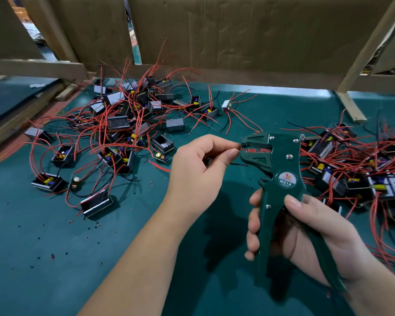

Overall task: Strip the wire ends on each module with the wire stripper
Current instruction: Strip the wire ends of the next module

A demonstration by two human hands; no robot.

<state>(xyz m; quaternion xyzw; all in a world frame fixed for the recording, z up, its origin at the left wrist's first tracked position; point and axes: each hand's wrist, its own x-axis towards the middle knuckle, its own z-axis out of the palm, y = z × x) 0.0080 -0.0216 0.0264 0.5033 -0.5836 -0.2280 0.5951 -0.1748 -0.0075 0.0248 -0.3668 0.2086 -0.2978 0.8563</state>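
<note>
Nearest the camera, the person's right hand [306, 226] wraps its fingers and thumb around the two handles of a dark green metal wire stripper [283, 179] with a round label marked W01A, held upright with its head pointing left. The handles stand apart within the grip. Just left of the tool's head, the left hand [198, 169] pinches a thin red insulated wire [243, 149] between thumb and forefinger, and the wire's end sits between the stripper's jaws. A short black wire [238, 164] pokes out to the right from under the left thumb; whether a module lies inside that hand is hidden.

Both forearms reach over a dark teal work mat [55, 247], which is speckled near the left arm with small red and black scraps of insulation [53, 256].

Further back on the left lies a loose heap of small black box-shaped electronic modules with long red leads [123, 115], the leads tangled and curling upward. A second heap of the same modules [363, 174] is piled at the right edge, just behind the stripper.

At the far side of the mat stands a wall of brown cardboard sheets [237, 30], braced by pale wooden battens [372, 42]
</note>
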